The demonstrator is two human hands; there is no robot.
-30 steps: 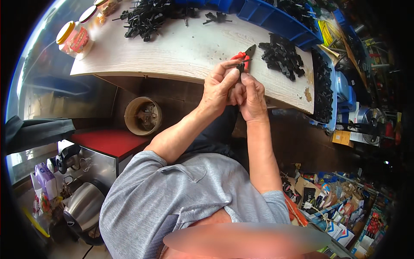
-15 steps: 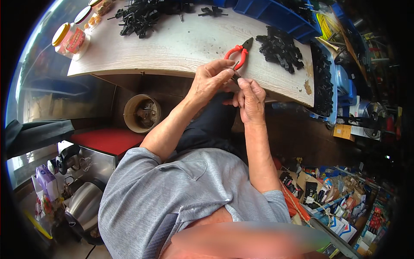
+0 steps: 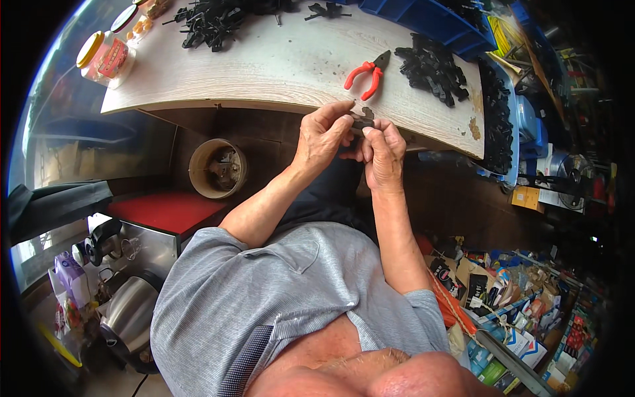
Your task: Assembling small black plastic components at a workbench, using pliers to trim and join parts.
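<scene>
Just off the table's front edge, my left hand (image 3: 321,139) and my right hand (image 3: 383,155) come together. Between their fingertips is a small black part (image 3: 362,123), pinched from both sides; its exact kind is too small to make out. Beyond the hands, a pair of pliers (image 3: 368,75) with red handles lies on the table, its dark jaws pointing away and handles spread. To the right of the pliers is a heap of black plastic pieces (image 3: 433,71). A larger black heap of similar pieces (image 3: 211,25) sits at the far left.
The pale wooden table (image 3: 264,66) curves across the top. Jars (image 3: 104,58) stand at its left end, a blue bin (image 3: 430,26) at the back right. Below are a round bucket (image 3: 218,169), a red-topped cabinet (image 3: 165,208) and, at lower right, cluttered packages (image 3: 503,298).
The thin dark piece that stuck up from my left fingers no longer shows there. My left hand has dropped slightly nearer, and the black part between the hands is more visible.
</scene>
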